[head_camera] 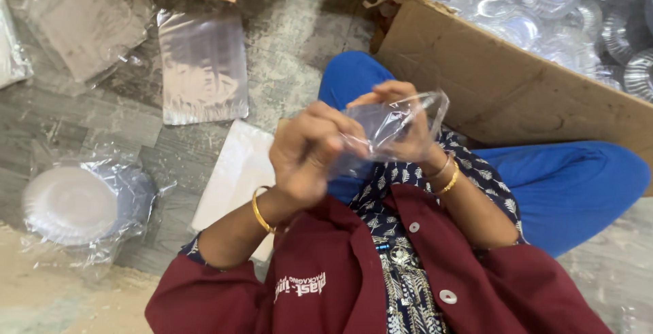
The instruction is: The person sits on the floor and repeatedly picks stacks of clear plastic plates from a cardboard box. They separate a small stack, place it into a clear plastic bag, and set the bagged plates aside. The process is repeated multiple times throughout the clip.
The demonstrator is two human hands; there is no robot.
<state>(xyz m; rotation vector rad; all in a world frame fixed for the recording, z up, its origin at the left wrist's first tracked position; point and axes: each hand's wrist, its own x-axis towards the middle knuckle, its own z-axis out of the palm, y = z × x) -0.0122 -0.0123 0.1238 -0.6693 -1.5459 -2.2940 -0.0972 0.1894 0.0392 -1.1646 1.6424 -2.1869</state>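
So both hands are up in front of the chest, working on a small clear plastic bag. The left hand is curled shut, pinching one edge of the bag, and the right hand is closed around the other side with the fingers partly behind the film. I think the bag is being pulled open at the mouth, but the plastic is shiny and crumpled, so I can't really tell which edge is the opening or whether anything is inside it.

What could go wrong, in my opinion: that film looks thin and slippery, so a pinch grip like this can slide off, and the bag drops into the lap or onto the grey stone-pattern floor. Pulling the two sides apart too hard could also stretch or tear it, since both hands are gripping close together.

Clutter is the other thing. The open brown cardboard box full of clear round plastic lids sits just beside the right knee, so an elbow swing could knock it. On the left, a stack of white round plates wrapped in clear plastic lies on the floor, with a flat clear plastic sleeve and a white flat sheet nearby. A dropped clear bag would be easy to lose among those.
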